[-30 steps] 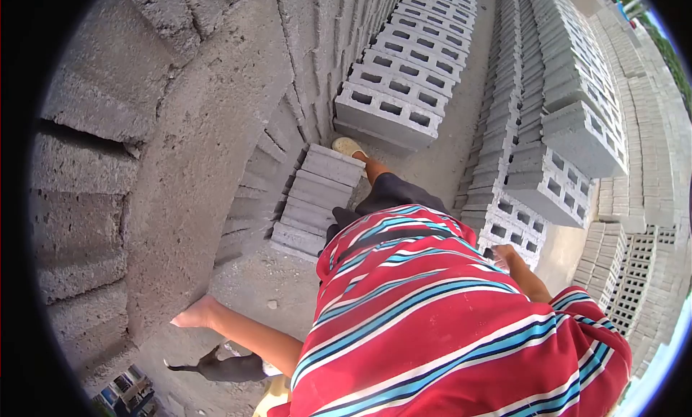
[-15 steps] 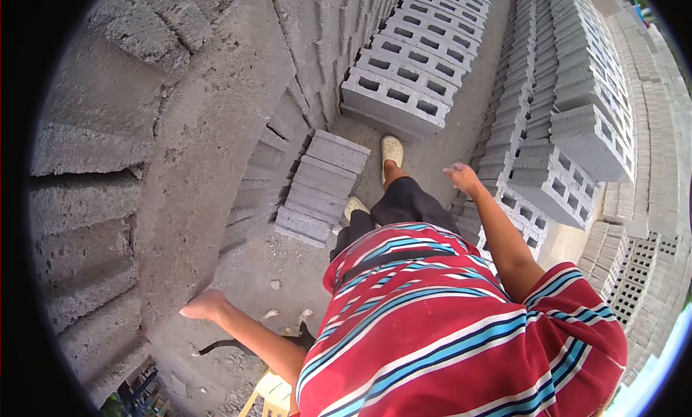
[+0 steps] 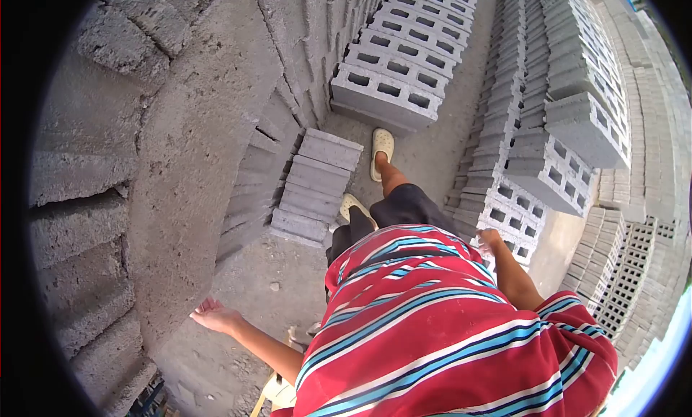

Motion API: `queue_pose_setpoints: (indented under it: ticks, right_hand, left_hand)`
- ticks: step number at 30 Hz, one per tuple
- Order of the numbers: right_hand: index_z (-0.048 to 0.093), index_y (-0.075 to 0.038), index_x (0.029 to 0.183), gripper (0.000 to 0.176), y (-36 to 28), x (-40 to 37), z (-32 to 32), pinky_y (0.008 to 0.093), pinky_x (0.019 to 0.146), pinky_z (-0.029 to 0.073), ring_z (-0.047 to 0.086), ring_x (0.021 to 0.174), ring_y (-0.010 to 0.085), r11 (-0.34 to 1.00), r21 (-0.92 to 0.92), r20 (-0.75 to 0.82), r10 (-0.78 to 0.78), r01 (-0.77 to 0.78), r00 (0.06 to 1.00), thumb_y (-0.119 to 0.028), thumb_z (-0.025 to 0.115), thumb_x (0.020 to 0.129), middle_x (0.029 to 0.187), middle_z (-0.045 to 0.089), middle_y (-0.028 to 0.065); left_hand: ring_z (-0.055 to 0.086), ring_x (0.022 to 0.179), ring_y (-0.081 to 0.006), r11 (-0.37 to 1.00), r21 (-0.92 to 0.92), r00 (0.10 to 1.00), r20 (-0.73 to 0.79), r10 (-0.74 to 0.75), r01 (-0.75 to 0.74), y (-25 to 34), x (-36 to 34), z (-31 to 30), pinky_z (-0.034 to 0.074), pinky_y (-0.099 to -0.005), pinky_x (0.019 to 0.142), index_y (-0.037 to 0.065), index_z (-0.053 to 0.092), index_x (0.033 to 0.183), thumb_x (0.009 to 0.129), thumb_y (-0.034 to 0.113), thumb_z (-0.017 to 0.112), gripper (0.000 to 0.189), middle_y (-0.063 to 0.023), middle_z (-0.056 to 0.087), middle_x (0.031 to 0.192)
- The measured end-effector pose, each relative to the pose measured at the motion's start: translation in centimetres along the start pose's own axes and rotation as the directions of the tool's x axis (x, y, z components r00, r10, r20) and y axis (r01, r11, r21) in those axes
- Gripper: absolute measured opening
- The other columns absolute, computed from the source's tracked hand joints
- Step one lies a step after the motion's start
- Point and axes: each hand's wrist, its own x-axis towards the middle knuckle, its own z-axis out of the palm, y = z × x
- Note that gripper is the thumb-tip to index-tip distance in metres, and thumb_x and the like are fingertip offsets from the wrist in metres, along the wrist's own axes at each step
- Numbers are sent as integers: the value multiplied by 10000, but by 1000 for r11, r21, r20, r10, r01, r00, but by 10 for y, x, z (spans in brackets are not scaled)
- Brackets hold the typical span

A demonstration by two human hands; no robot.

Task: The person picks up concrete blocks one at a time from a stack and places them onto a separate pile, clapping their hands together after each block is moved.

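My left hand (image 3: pixel 216 317) is out at the lower left, palm partly turned up, with its fingers apart and nothing in it. It is nearest to the rough grey block wall (image 3: pixel 194 165), over the ground. My right hand (image 3: pixel 490 240) is beside the striped shirt (image 3: pixel 432 323), its fingers loosely bent and slightly apart, with no object visible in it. Just beyond it are stacked hollow blocks (image 3: pixel 513 214). My feet, in pale clogs (image 3: pixel 383 144), are on the ground between the block stacks.
A short row of grey blocks (image 3: pixel 317 179) lies left of my feet. A long row of hollow blocks (image 3: pixel 389 85) stands ahead, with higher stacks (image 3: pixel 584 129) at the right. A yellow chair (image 3: pixel 277 392) and part of an animal (image 3: pixel 299 339) are at the lower left.
My right hand has come back toward my body. My left hand has turned and its fingers have spread. The forward foot has shifted slightly left in view, and less of the animal shows.
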Motion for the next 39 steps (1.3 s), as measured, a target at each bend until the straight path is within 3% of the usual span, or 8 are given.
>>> queue_pose_setpoints:
  ticks: [3, 7, 12, 14, 18, 23, 30, 39]
  right_hand:
    - [576, -19, 991, 381, -2, -7, 2, 371, 492, 468, 585, 609, 254, 999, -1, 37, 53, -53, 998, -330, 539, 773, 836, 594, 128]
    - [576, -32, 935, 331, -60, -34, 7, 366, 509, 457, 579, 625, 220, 959, 52, 14, -280, 279, 960, -318, 541, 773, 774, 579, 94]
    - [558, -42, 937, 354, -104, -83, -8, 284, 541, 428, 558, 646, 162, 859, 198, -120, -458, 473, 881, -360, 515, 787, 829, 568, 51]
    - [559, -44, 935, 351, -79, -80, -10, 285, 552, 428, 561, 659, 164, 885, 256, -138, -365, 390, 921, -357, 515, 781, 834, 569, 50]
    - [563, -45, 947, 363, 21, -63, -3, 307, 493, 425, 562, 609, 176, 956, 223, -94, -174, 191, 980, -347, 536, 749, 787, 576, 58]
    - [543, -56, 1009, 349, 113, -40, 5, 384, 569, 453, 575, 659, 245, 964, -18, 100, 266, -266, 959, -329, 500, 797, 790, 567, 94]
    - [578, -83, 929, 225, -38, -34, -11, 297, 407, 437, 539, 515, 158, 973, 49, 9, -227, 226, 974, -207, 442, 800, 707, 550, 61]
    - [584, -2, 914, 367, -235, -45, 9, 309, 718, 428, 568, 778, 202, 649, 158, -68, -745, 745, 664, -337, 546, 768, 806, 611, 129]
  left_hand:
    - [423, 1103, -247, 931, 157, 941, 16, -337, 330, -39, -22, -37, 238, -391, 946, 14, 334, 1245, 837, 505, 354, 639, -123, 437, 1216]
    - [475, 1022, -242, 696, 542, 774, 125, -620, 471, -85, -45, -50, 297, -380, 892, 11, 350, 1245, 808, 484, 427, 649, -136, 484, 1154]
    - [531, 796, -170, 397, 910, 495, 400, -772, -116, -101, -80, 44, 375, -327, 737, 62, 525, 1053, 788, 387, 501, 420, -70, 583, 908]
    - [511, 736, -143, 632, 724, 311, 690, -654, -276, -123, -80, 90, 389, -282, 694, 55, 553, 965, 806, 326, 500, 319, -45, 568, 810]
    - [540, 802, -170, 613, 396, 174, 904, -390, -684, -118, -122, 203, 419, -299, 729, 21, 550, 948, 804, 309, 543, 322, -87, 588, 855]
    - [566, 896, -250, 667, 192, -18, 956, -294, -720, -92, -154, 254, 429, -331, 773, -10, 527, 999, 799, 336, 541, 400, -157, 594, 943]
    - [555, 888, -187, 640, 562, 212, 814, -541, -524, -108, -114, 158, 426, -297, 772, -1, 532, 1009, 812, 320, 543, 377, -127, 596, 942]
    - [510, 800, -121, 602, 784, 430, 600, -675, -151, -112, -93, 95, 385, -250, 741, 42, 539, 1021, 801, 295, 550, 335, -42, 580, 892]
